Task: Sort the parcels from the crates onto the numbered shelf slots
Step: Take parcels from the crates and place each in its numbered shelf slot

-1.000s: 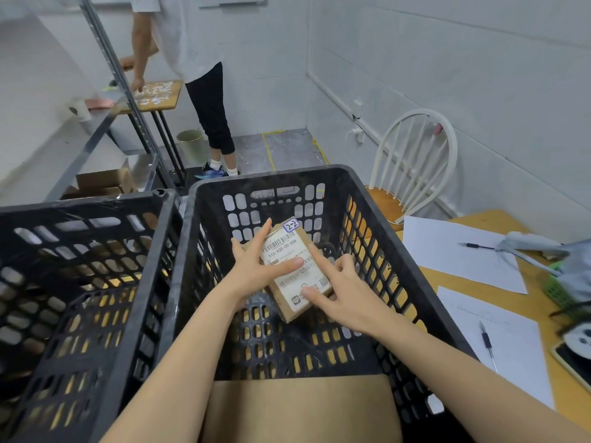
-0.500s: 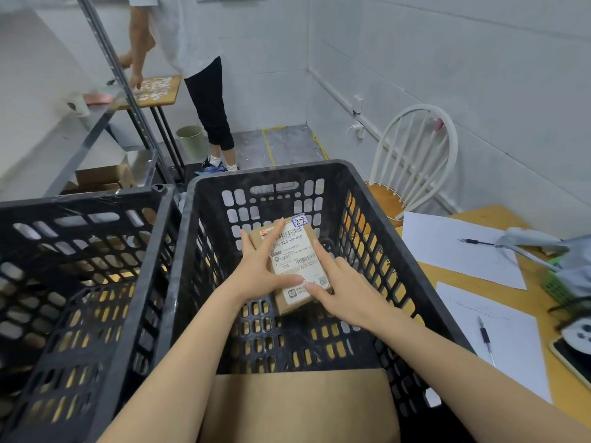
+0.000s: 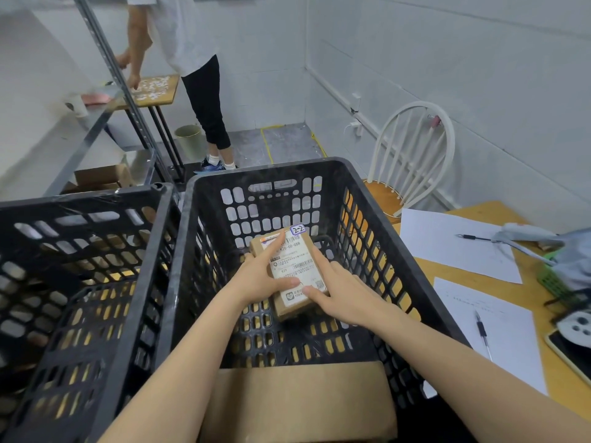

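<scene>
A small brown parcel (image 3: 295,284) with a white shipping label and a tag marked "2-2" is inside the right black crate (image 3: 377,238). My left hand (image 3: 260,278) holds its left side, index finger along the label and thumb across its lower part. My right hand (image 3: 343,297) holds its right side, thumb on the label's lower corner. A larger flat cardboard parcel (image 3: 297,401) lies in the crate's near end. The left black crate (image 3: 86,203) stands beside it.
A metal shelf rack (image 3: 96,129) with cardboard boxes (image 3: 102,175) stands at the left. Another person (image 3: 198,75) works at a small table behind it. At the right are a white chair (image 3: 412,155) and a wooden desk (image 3: 492,212) with papers, pens and a phone.
Both hands have kept hold of the small parcel and tipped it, so its label faces up more squarely. It has shifted slightly toward the crate's far wall.
</scene>
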`<state>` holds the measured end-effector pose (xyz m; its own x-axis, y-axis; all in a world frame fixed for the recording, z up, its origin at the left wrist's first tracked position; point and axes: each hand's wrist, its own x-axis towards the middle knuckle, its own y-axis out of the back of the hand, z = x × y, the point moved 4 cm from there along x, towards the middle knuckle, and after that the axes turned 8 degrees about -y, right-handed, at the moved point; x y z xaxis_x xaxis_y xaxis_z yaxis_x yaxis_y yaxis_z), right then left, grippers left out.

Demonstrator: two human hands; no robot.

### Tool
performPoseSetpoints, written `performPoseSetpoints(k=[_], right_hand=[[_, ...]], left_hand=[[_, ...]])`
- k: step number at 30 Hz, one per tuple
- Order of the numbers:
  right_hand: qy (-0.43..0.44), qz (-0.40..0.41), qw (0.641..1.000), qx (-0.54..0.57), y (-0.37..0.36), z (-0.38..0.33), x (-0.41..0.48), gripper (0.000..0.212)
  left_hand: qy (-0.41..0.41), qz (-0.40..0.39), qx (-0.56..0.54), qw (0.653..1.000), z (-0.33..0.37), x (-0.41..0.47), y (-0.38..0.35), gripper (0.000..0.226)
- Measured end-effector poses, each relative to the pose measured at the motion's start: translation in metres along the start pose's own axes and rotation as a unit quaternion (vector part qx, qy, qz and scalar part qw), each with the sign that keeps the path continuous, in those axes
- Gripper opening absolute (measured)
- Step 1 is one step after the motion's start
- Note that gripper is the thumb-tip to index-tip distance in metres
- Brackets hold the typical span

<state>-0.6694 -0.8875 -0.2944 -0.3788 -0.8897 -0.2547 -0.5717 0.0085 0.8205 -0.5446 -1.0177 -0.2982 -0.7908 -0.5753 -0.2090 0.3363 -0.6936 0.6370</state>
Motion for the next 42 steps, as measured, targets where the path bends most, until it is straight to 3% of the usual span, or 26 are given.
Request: performPoseSetpoints(k=[11, 21, 28, 36, 42], right_hand=[[-0.004, -0.01, 1.0, -0.003, -0.003, -0.001, -0.006, 0.084], [0.049, -0.004, 0.999, -0.022, 0.001, -0.013, -0.015, 0.087], [0.114, 0.001, 0.985, -0.133, 0.023, -0.026, -0.024, 0.094], [0.211, 0.045, 0.951, -0.22, 0.092, -0.068, -0.037, 0.062], [0.235, 0.089, 0.942, -0.224, 0.138, -0.095, -0.055, 0.069]], left_hand=[[0.0, -0.026, -0.006, 1.0, 0.001, -0.007, -0.014, 0.102], [-0.011, 0.085, -0.01, 0.996, 0.008, -0.02, -0.006, 0.116], [-0.028, 0.136, 0.042, 0.99, 0.019, -0.039, 0.018, 0.109], [-0.043, 0.2, 0.056, 0.977, 0.055, -0.078, 0.048, 0.108], [-0.04, 0.292, 0.079, 0.952, 0.08, -0.114, 0.078, 0.107]])
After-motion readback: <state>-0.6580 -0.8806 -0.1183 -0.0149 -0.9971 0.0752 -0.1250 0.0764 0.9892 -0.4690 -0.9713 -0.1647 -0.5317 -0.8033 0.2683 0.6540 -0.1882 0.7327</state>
